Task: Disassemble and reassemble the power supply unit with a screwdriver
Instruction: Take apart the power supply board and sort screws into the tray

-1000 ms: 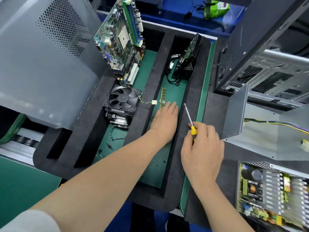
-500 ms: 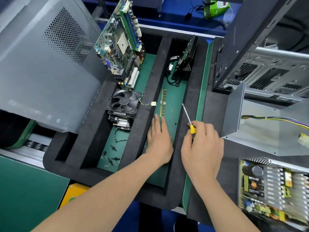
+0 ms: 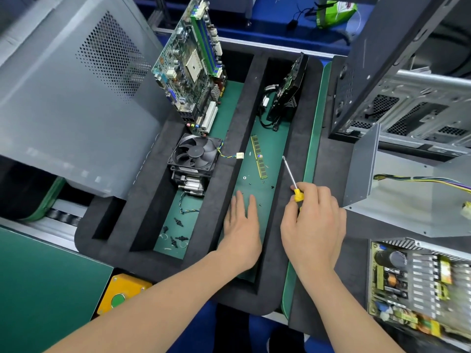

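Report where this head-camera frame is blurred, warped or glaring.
Head view: even overhead light, soft shadows; the RAM stick and screwdriver at centre are sharp; the open power supply board at lower right is smeared; the grey side panel carries a mild sheen; wide-angle bending tilts the computer case edges.

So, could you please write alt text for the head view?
A person's right hand grips a yellow-handled screwdriver over a black foam tray, while the left hand lies flat in its right compartment near small loose screws. A fan and an upright circuit board sit in the left compartment; an opened power supply lies at lower right.
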Motion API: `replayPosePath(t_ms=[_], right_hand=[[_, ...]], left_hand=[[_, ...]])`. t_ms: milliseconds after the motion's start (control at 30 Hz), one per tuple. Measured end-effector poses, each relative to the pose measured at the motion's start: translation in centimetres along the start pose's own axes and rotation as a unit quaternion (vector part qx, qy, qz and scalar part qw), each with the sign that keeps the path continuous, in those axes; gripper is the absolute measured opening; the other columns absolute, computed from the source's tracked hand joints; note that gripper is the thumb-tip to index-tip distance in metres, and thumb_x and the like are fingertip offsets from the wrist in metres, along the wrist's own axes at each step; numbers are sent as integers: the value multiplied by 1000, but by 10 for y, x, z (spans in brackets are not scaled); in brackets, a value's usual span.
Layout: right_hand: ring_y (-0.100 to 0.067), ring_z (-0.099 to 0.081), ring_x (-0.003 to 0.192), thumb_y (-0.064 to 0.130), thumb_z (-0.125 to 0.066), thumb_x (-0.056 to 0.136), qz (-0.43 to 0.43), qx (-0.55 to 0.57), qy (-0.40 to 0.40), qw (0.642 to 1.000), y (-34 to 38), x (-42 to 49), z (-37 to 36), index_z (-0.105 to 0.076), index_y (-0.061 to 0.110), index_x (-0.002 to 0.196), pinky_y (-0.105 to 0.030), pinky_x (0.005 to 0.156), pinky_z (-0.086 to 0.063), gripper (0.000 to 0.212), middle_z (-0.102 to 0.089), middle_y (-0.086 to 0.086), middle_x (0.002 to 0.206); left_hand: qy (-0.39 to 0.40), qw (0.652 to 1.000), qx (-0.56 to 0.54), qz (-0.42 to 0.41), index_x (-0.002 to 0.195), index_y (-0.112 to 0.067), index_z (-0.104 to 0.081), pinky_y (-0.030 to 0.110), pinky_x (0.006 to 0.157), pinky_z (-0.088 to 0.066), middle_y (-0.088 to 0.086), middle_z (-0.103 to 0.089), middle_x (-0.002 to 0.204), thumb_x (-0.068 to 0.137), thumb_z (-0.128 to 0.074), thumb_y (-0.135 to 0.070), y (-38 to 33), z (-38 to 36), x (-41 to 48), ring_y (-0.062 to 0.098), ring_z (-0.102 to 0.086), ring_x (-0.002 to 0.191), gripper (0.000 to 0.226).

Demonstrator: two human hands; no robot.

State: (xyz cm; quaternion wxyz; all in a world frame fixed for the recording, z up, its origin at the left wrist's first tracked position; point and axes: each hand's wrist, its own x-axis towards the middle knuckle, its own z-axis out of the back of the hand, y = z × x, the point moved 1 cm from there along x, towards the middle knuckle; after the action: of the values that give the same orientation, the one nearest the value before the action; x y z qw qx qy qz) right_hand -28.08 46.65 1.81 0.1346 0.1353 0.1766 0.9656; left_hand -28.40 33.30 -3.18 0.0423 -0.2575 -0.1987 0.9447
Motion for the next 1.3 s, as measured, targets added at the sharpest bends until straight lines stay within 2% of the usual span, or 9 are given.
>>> replayPosePath(t_ms=[233,500,900,967,1000,1067,1167,1233,1300], right_hand=[[-27,-55,85,15,-61,94,0,1,-3,1000,1,0,0,-63,23,109,-45,75,-42,17,-61,0,99],[-26,-52,83,14,-62,94,-1,1,-7,1000,2,0,2,-62,22,107,-43,74,-40,15,-59,0,96],[-25,-53,83,15,-61,95,1,8,-8,1000,2,0,2,-62,22,107,-42,74,-40,14,-59,1,97],[-25,-53,84,15,-61,95,0,9,-7,1000,2,1,2,-62,22,107,-42,75,-40,14,-59,1,97],[-25,-53,84,15,-60,95,-1,11,-7,1000,2,1,2,-61,22,107,-42,75,-40,14,-59,1,97],[-25,-53,85,15,-59,95,-2,17,-6,1000,2,1,3,-61,23,107,-43,75,-41,14,-59,1,97],[-26,-54,85,15,-58,95,-5,28,-8,1000,3,1,3,-61,22,108,-43,75,-41,15,-59,0,97],[-26,-55,86,14,-58,95,-8,35,-10,999,3,1,4,-61,22,109,-43,76,-41,16,-60,0,99],[-26,-56,87,15,-58,95,-9,43,-10,999,2,0,4,-61,22,110,-43,78,-42,17,-60,0,100]], left_hand=[[8,993,1,-117,163,-11,14,32,128,8,3,24,170,87,-40,21,3,4,-5,18,22,157,98],[55,998,-6,15,161,-2,6,39,128,-11,20,24,167,100,-48,2,2,18,-17,32,8,159,82],[37,990,-134,-33,164,-9,-1,32,128,-11,4,10,173,98,-41,13,2,30,-15,15,0,159,81],[41,979,-199,8,164,-10,-8,15,119,-22,4,-12,171,103,-38,7,4,38,-18,10,-27,150,70],[43,972,-231,27,163,-13,-15,4,103,-32,1,-28,163,104,-37,3,6,44,-18,3,-45,132,65],[60,957,-280,46,163,-23,-19,-1,79,-42,-12,-42,145,108,-37,-6,10,60,-17,-8,-52,101,60],[77,939,-335,26,164,-24,-21,29,122,-31,-10,-33,164,110,-39,-10,13,90,-13,8,-40,145,59],[71,929,-363,-5,161,-19,-30,37,126,-27,-4,-39,163,110,-37,-4,14,112,-10,11,-36,149,54],[62,929,-365,-31,156,-15,-40,34,122,-36,-1,-50,155,110,-36,-1,18,130,-8,11,-47,142,48]])
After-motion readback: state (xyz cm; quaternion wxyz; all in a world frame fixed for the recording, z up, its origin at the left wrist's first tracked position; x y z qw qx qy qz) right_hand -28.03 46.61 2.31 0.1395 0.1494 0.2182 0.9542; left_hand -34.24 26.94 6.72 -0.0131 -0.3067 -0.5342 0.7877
